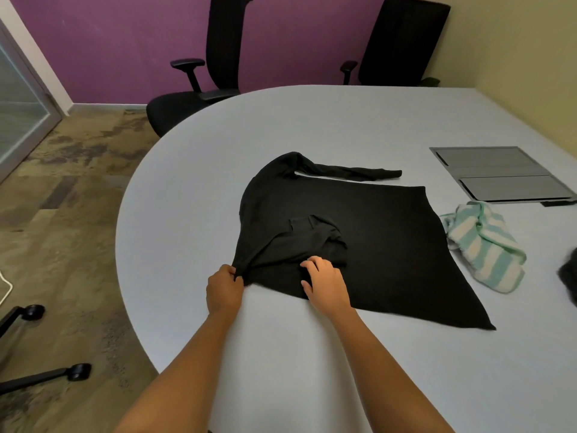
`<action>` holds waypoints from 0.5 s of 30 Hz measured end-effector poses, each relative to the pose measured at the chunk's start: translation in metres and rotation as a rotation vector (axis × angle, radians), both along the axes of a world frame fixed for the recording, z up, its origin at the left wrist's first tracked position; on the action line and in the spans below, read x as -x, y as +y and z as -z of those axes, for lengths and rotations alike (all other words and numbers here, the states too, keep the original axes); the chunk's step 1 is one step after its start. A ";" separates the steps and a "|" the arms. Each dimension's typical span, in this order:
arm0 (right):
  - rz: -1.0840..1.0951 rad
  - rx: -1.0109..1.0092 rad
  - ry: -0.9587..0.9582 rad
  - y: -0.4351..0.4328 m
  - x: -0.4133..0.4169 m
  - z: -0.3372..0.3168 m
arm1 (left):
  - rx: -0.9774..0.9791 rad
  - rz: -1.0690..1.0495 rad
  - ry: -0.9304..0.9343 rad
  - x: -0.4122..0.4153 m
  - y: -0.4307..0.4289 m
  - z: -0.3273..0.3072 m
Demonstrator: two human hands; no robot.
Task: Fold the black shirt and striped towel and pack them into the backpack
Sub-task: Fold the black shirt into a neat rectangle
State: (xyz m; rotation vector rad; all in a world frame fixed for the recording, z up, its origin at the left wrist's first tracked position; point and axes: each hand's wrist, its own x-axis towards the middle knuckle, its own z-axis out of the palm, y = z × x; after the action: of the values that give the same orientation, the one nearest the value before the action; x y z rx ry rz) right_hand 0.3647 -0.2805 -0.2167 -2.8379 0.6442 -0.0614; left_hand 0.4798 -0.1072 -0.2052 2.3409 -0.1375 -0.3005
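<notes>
**Inspector:** Both forearms enter from the table's near edge. Left hand (224,287) is pinched shut on the near-left corner of the black shirt (359,245). Right hand (324,281) lies flat, fingers spread, pressing the cloth just beside it.

**Clerk:** Position of the items?

**Inspector:** Shirt is spread mid-table (312,126), one sleeve folded in over the body, the other sleeve (349,170) trailing toward the far right. Striped towel (484,248) sits crumpled near the right edge, just off the shirt's hem. Backpack is not identifiable; a dark shape at the right edge is cut off.

**Clerk:** Risks?

**Inspector:** In my judgement, pulling the pinched corner without firm pressure from the right hand would drag the folded sleeve loose. The far sleeve could bunch if left out.

**Clerk:** Count?

**Inspector:** One shirt, one towel, two hands, two chairs (199,89), one floor-box panel (499,173) set in the table.
</notes>
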 end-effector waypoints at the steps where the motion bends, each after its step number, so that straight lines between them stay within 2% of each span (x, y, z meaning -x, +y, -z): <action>1: -0.014 -0.010 0.049 -0.002 0.004 0.004 | 0.044 -0.009 0.000 -0.001 0.000 -0.002; 4: -0.035 -0.056 0.136 -0.008 0.012 0.010 | 0.232 -0.061 0.049 -0.008 0.003 -0.007; 8: -0.049 -0.131 0.171 -0.011 0.014 0.010 | 0.685 -0.205 0.361 -0.017 0.005 -0.013; 11: -0.058 -0.165 0.182 -0.014 0.017 0.012 | 0.911 -0.268 0.457 -0.017 -0.001 -0.022; 13: -0.062 -0.173 0.188 -0.015 0.018 0.013 | 0.918 -0.267 0.415 -0.022 -0.005 -0.026; 15: -0.064 -0.182 0.194 -0.017 0.017 0.012 | 0.774 -0.193 0.291 -0.032 -0.006 -0.026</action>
State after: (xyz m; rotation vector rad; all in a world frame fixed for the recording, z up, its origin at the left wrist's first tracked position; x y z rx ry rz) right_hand 0.3473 -0.2978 -0.2290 -2.7054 0.5641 0.2720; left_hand 0.5113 -0.1132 -0.1792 1.5124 0.1023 -0.4021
